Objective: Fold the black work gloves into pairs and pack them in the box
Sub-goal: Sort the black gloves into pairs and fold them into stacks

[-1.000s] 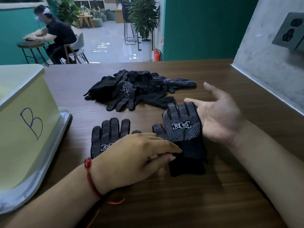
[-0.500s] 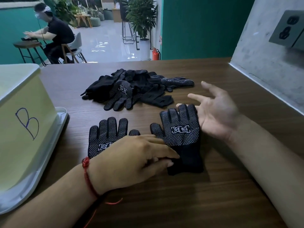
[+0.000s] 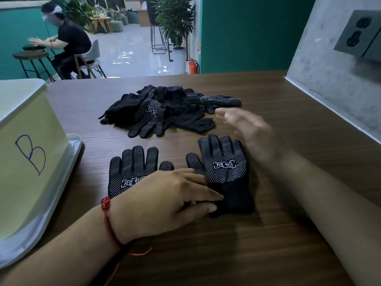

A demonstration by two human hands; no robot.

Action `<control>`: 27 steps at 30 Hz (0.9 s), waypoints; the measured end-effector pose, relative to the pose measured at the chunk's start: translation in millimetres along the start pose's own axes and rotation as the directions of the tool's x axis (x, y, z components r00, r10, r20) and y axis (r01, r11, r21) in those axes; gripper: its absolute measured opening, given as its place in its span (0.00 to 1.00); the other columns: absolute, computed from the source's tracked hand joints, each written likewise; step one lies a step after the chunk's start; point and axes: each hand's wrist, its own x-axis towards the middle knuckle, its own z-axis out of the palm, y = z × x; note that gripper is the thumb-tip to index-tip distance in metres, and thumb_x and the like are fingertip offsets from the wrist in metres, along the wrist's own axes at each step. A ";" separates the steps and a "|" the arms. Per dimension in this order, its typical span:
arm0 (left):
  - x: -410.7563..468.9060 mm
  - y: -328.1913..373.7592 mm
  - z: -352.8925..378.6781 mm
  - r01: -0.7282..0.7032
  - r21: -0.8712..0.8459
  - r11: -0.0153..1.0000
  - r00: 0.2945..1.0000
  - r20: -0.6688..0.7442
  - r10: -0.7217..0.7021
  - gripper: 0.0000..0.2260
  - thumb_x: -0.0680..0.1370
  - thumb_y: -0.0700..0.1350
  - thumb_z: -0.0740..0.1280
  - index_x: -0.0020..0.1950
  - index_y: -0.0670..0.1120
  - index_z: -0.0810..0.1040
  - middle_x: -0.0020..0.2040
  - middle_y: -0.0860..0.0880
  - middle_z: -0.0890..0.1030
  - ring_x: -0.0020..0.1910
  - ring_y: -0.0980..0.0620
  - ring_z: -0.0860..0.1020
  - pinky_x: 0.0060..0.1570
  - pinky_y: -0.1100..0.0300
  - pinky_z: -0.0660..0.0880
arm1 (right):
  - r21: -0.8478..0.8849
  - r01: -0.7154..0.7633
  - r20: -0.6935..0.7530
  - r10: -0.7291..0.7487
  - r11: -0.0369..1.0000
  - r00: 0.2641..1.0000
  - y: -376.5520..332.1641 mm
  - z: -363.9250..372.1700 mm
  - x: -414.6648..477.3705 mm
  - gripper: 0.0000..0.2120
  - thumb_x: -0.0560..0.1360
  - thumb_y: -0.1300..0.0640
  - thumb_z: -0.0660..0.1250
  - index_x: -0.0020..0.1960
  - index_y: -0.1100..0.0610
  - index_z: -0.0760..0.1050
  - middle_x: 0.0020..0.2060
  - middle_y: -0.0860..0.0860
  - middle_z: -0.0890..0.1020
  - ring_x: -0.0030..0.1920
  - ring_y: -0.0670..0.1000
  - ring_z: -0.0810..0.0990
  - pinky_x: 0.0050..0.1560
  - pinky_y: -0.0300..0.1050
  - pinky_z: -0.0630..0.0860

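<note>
The left hand (image 3: 165, 203) lies flat, fingers straight, palm over the cuff of one dotted glove (image 3: 132, 168), fingertips pressing the cuff of a second glove (image 3: 224, 168) just right of it. The right hand (image 3: 249, 131), blurred, fingers stretched and holding nothing, hovers by that glove's fingertips. Beyond both hands sits the glove pile (image 3: 165, 108); left of the left hand, the box (image 3: 31, 141) on the desk (image 3: 268, 244).
</note>
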 end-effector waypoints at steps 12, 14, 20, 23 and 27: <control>-0.8 -5.2 2.6 0.037 -0.080 0.996 0.999 0.037 -0.034 0.13 0.83 0.56 0.68 0.68 0.63 0.82 0.50 0.61 0.78 0.55 0.60 0.76 0.55 0.58 0.78 | -0.714 0.330 0.495 0.112 0.617 0.862 11.1 20.4 -17.1 0.37 0.84 0.31 0.46 0.88 0.45 0.42 0.86 0.40 0.40 0.84 0.41 0.36 0.85 0.47 0.38; -1.4 -5.7 3.5 0.030 -0.088 0.996 0.999 0.042 -0.027 0.14 0.83 0.56 0.68 0.68 0.63 0.82 0.51 0.60 0.79 0.57 0.60 0.77 0.56 0.56 0.78 | -0.725 0.342 0.501 0.117 0.598 0.857 11.6 20.2 -17.0 0.39 0.82 0.29 0.44 0.87 0.44 0.41 0.85 0.40 0.38 0.84 0.41 0.35 0.85 0.49 0.38; -3.1 -4.3 -0.5 -0.002 -0.059 0.998 0.999 0.051 0.005 0.14 0.82 0.55 0.70 0.68 0.62 0.82 0.50 0.64 0.76 0.56 0.62 0.76 0.55 0.58 0.79 | -0.725 0.342 0.498 0.113 0.598 0.860 14.7 19.7 -16.1 0.38 0.82 0.28 0.44 0.87 0.41 0.40 0.85 0.38 0.38 0.84 0.42 0.34 0.85 0.52 0.38; -3.1 -1.4 -4.7 -0.037 -0.050 0.998 0.997 0.060 0.040 0.15 0.80 0.51 0.72 0.67 0.60 0.83 0.51 0.62 0.78 0.54 0.64 0.75 0.54 0.61 0.78 | -0.676 0.330 0.472 0.043 0.659 0.880 12.3 16.9 -14.2 0.35 0.83 0.30 0.46 0.87 0.40 0.45 0.85 0.36 0.42 0.84 0.39 0.36 0.85 0.50 0.37; -4.3 4.1 -4.6 -0.004 -0.076 0.997 0.996 -0.085 -0.002 0.15 0.80 0.54 0.69 0.65 0.52 0.84 0.59 0.58 0.80 0.59 0.57 0.77 0.61 0.56 0.77 | -0.599 0.241 0.382 0.008 0.764 0.924 10.4 10.3 -8.1 0.30 0.86 0.36 0.50 0.86 0.39 0.51 0.86 0.36 0.48 0.84 0.37 0.42 0.85 0.48 0.42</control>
